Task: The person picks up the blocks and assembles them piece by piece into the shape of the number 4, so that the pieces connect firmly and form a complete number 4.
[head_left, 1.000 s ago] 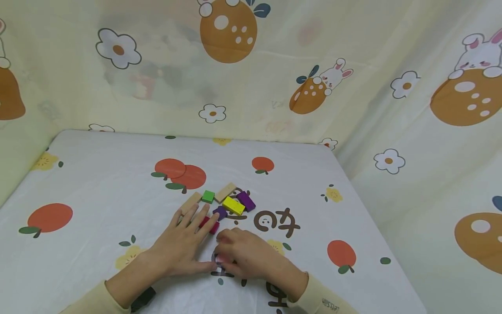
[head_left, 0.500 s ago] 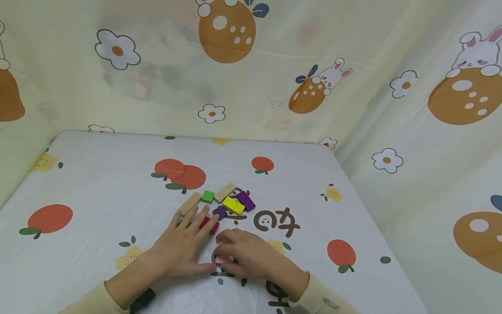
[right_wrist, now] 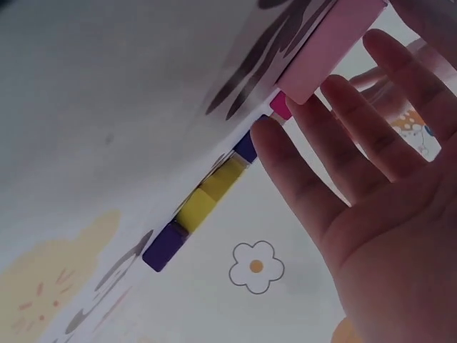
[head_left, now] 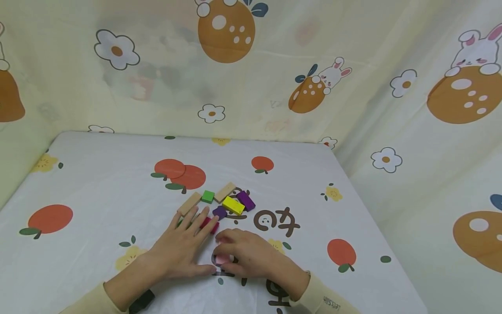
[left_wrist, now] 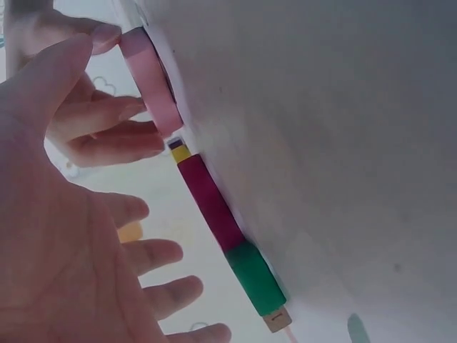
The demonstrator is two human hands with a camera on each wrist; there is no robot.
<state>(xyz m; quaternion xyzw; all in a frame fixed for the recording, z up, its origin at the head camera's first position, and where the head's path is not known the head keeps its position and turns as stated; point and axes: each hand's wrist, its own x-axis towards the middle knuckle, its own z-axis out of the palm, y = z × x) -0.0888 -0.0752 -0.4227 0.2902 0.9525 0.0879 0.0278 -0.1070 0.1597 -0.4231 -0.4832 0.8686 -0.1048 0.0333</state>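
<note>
My right hand (head_left: 251, 255) pinches a pink block (left_wrist: 151, 82) between thumb and fingers, low at the tablecloth. Palm down, my left hand (head_left: 182, 248) spreads its straight fingers beside a magenta block (left_wrist: 211, 204) and a green block (left_wrist: 257, 279); whether they touch cannot be told. These two are partly hidden by the fingers in the head view. Beyond them curves a line of blocks: plain wooden ones (head_left: 190, 203) (head_left: 225, 192), a small green block (head_left: 208, 196), a small purple block (head_left: 220, 212), a yellow block (head_left: 233, 205) and a larger purple block (head_left: 246, 201).
A white tablecloth (head_left: 110, 174) with printed fruit, flowers and lettering covers the table. A black object (head_left: 142, 301) lies by the left forearm. Patterned curtains (head_left: 164, 78) hang behind and to the right.
Both hands stay almost in place, and the pink block remains in the right hand. The left fingers have shifted very slightly, and the other blocks have not moved.
</note>
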